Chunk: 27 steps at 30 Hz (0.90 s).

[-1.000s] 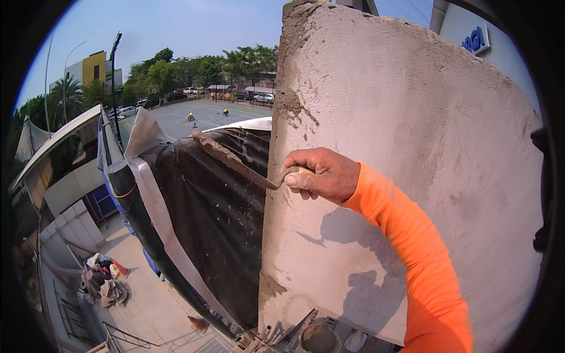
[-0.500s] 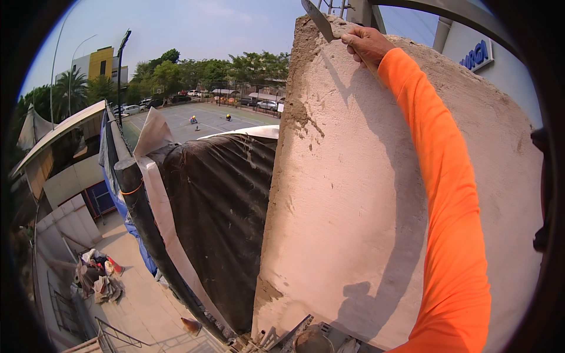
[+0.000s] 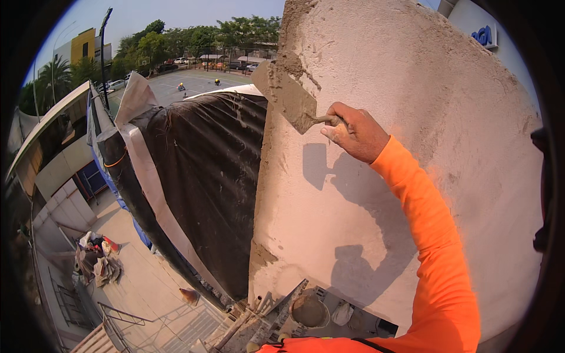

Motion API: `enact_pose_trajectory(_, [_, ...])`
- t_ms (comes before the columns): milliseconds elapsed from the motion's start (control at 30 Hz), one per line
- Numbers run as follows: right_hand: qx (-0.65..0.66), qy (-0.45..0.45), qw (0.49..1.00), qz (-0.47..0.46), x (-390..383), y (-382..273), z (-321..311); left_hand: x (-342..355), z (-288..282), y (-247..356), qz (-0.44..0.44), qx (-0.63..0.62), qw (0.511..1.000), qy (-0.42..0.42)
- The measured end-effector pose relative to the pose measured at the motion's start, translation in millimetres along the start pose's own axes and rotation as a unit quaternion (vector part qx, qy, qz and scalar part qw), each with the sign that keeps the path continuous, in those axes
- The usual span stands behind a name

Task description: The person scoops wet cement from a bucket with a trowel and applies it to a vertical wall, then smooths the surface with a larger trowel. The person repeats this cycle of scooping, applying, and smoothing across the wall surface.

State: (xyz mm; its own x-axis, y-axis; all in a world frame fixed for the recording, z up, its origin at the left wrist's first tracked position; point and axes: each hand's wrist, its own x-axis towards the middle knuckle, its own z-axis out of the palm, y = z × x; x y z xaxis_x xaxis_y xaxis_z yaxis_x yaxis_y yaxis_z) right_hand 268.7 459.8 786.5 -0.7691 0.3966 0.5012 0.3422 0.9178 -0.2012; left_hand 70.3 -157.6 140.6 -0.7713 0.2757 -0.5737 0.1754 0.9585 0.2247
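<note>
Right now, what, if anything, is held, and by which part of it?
A trowel, held in the right hand at its handle end, fingers wrapped around; blade clear of the grip. Left hand isn't in view.

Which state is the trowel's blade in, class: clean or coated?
Coated: rough grey-brown material clings to the visible face of the trowel in the right hand. Its other face is hidden.

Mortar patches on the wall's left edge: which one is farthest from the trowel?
The lowest patch, well below the right hand; the upper patches are nearer the trowel.
</note>
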Motion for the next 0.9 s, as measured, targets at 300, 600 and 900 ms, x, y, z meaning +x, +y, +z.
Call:
enact_pose_trajectory(300, [0.084,-0.549,0.732,0.396,-458.0,49.9,381.7,-28.4,24.4,-59.2,-0.013,0.095,0.995,0.03])
enact_pose_trajectory(600, [-0.104,-0.537,0.596,0.588,-728.7,157.2,603.3,-0.3,81.2,-111.9,-0.042,0.211,0.974,-0.065])
enact_pose_trajectory(900, [-0.092,-0.467,0.576,0.665,-785.1,221.9,787.2,4.9,106.8,-179.3,-0.07,0.297,0.947,-0.102])
